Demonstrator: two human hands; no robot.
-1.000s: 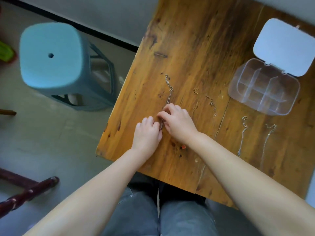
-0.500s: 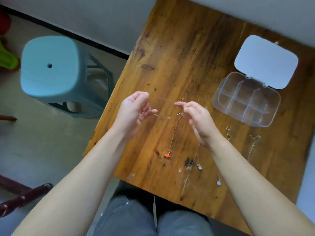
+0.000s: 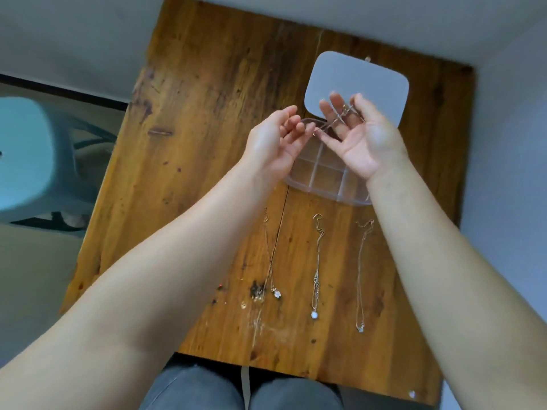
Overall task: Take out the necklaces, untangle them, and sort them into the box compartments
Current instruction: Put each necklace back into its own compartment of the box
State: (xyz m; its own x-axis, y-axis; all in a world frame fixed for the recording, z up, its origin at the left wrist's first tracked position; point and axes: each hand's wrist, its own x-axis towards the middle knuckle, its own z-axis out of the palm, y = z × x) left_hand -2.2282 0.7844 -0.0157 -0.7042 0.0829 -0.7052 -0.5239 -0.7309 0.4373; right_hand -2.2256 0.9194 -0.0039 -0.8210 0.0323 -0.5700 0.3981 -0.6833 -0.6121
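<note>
A thin necklace (image 3: 340, 118) is bunched between both hands, raised above the clear compartment box (image 3: 321, 177). My left hand (image 3: 275, 143) pinches one end of the chain. My right hand (image 3: 358, 137) is palm-up with the chain gathered at its fingers. The box's lid (image 3: 381, 84) lies flat behind it, opened. The compartments that show hold nothing. Three straightened necklaces lie side by side on the wooden table (image 3: 207, 113): a left one (image 3: 270, 255), a middle one (image 3: 316, 267) and a right one (image 3: 359, 276), pendants toward me.
A blue plastic stool (image 3: 26, 161) stands on the floor left of the table. The near table edge is just above my knees (image 3: 242, 389). A wall runs along the table's far and right sides.
Both hands lifted a necklace off the table's left part and carried it over the box. The view shifted right, so the box now sits at centre.
</note>
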